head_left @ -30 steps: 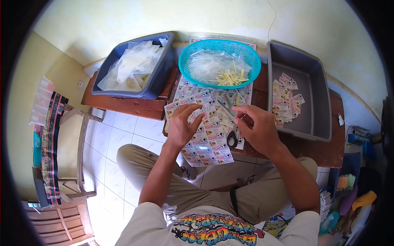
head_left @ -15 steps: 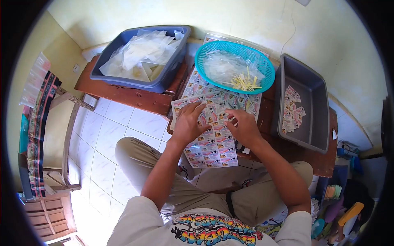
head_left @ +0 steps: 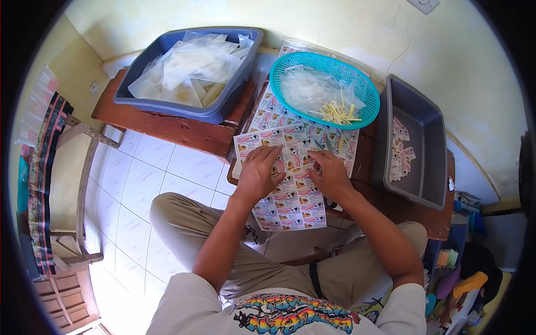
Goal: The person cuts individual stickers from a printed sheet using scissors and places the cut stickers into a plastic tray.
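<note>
A printed sheet of labels [head_left: 296, 205] lies over the near edge of the bench, its lower end hanging toward my lap. My left hand [head_left: 259, 172] rests on the sheet's left half, fingers extended and thumb apart. On the right side of the sheet is my right hand [head_left: 330, 176], its fingers loosely bent with a gap between thumb and forefinger. Beneath lie more printed sheets [head_left: 267, 114]. Just beyond the right fingertips is a slim greenish pointed object [head_left: 326, 145], partly hidden, whose kind I cannot make out.
A turquoise basket [head_left: 273, 89] holding clear plastic bags and yellow strips [head_left: 339, 113] stands behind the sheets. To the left is a blue-grey tub [head_left: 167, 108] of translucent plastic sheets. A grey tub [head_left: 424, 139] with cut labels [head_left: 400, 151] sits right, on the wooden bench [head_left: 195, 132].
The view has shifted slightly. Both hands stay on the sheet; my left fingers lie flatter, and my right hand has settled slightly lower onto the paper.
</note>
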A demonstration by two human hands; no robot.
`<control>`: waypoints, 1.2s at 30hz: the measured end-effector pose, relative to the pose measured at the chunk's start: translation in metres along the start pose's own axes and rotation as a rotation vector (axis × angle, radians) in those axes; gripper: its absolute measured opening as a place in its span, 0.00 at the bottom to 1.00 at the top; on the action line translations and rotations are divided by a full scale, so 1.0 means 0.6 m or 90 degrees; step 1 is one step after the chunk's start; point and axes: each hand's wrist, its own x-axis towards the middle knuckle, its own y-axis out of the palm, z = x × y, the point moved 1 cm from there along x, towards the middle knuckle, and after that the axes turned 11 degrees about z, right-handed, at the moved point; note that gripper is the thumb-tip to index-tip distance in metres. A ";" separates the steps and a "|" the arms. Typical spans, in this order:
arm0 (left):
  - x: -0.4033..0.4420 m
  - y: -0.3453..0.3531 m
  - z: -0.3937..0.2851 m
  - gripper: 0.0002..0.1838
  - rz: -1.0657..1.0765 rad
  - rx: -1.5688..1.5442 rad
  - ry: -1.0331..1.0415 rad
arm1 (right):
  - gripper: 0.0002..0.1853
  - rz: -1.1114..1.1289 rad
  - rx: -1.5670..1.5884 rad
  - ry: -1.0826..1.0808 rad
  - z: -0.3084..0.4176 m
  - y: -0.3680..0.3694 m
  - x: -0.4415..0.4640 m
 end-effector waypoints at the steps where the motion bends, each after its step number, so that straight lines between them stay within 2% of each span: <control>1: 0.000 0.001 0.001 0.39 0.004 -0.001 0.004 | 0.27 0.000 0.011 -0.002 0.000 0.000 -0.001; 12: 0.009 0.004 0.002 0.33 -0.015 -0.011 0.024 | 0.28 -0.017 0.048 0.001 -0.011 0.008 0.005; 21: 0.006 0.011 0.008 0.32 -0.004 -0.041 0.052 | 0.25 -0.062 0.222 0.096 -0.015 0.012 0.019; 23: 0.006 0.013 0.003 0.32 -0.004 -0.052 0.056 | 0.24 -0.037 0.324 0.160 -0.030 0.014 0.023; 27: 0.009 0.023 -0.004 0.30 -0.026 -0.069 0.069 | 0.23 -0.008 0.371 0.180 -0.039 0.006 0.025; 29: 0.011 0.024 -0.005 0.28 -0.033 -0.068 0.066 | 0.23 -0.051 0.412 0.154 -0.047 0.006 0.023; 33: 0.010 0.024 -0.007 0.24 -0.021 -0.089 0.061 | 0.23 -0.064 0.437 0.160 -0.041 -0.002 0.009; 36: 0.010 0.028 -0.008 0.23 -0.021 -0.086 0.082 | 0.23 -0.082 0.357 0.157 -0.044 -0.004 -0.002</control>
